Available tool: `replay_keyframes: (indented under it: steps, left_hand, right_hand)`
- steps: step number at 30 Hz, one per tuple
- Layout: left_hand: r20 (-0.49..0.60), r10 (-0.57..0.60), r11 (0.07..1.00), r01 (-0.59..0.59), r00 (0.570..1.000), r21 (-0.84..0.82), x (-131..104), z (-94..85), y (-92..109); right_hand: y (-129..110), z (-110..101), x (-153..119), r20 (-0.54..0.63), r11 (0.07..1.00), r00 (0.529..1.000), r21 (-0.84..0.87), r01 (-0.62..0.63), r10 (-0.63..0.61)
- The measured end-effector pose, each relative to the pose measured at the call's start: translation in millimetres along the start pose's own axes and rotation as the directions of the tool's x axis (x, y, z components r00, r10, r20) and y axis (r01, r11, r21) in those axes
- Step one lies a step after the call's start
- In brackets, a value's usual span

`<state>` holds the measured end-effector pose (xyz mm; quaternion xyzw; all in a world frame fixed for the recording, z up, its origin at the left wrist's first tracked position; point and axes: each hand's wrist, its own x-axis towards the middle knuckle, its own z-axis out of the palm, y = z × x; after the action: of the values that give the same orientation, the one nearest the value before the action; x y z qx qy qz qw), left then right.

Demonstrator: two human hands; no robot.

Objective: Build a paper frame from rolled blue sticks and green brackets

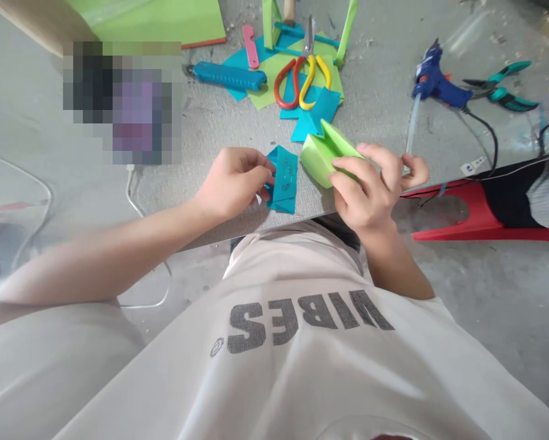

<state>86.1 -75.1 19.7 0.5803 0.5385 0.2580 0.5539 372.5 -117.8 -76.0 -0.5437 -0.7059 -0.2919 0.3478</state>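
My left hand (238,180) pinches the left edge of a folded blue paper piece (285,180), whose upper face carries shiny, clear marks. Close by on the right, my right hand (370,183) grips a folded light green paper piece (318,160) between thumb and fingers, its fold partly open at the top. A small gap separates the two pieces, both near the table's front edge. Just beyond them lie more blue paper (318,116) and scissors (307,79) with one red and one yellow handle loop.
A blue cutter (231,76), a pink cutter (250,46) and a green frame (346,33) lie beyond my hands. At right are a blue glue gun (442,79), green-handled pliers (504,88) and a red stool (476,214). A white cable (130,189) runs at left.
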Motion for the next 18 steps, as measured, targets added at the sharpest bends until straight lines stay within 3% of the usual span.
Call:
replay_keyframes:
  steps: [1,3,7,18]
  left_hand:
    - [0.018,-0.034,0.999,0.033,0.999,0.014,-0.7,0.8,4.0]
    - [0.041,-0.066,0.998,0.065,0.997,0.024,-0.9,2.2,9.1]
    - [0.066,-0.076,0.997,0.078,0.995,-0.020,0.9,4.1,11.0]
    - [0.125,-0.105,0.976,0.126,0.987,-0.177,4.4,6.6,7.4]
  right_hand:
    - [1.6,2.2,-6.9,0.104,0.998,0.993,-0.044,-0.055,0.059]
    - [2.9,7.6,-18.7,0.155,0.993,0.983,-0.077,-0.085,0.096]
    - [-4.4,12.7,-24.0,0.030,0.999,0.999,0.010,-0.042,0.042]
    - [-24.5,4.4,-26.0,0.034,0.989,0.992,0.082,-0.124,0.122]
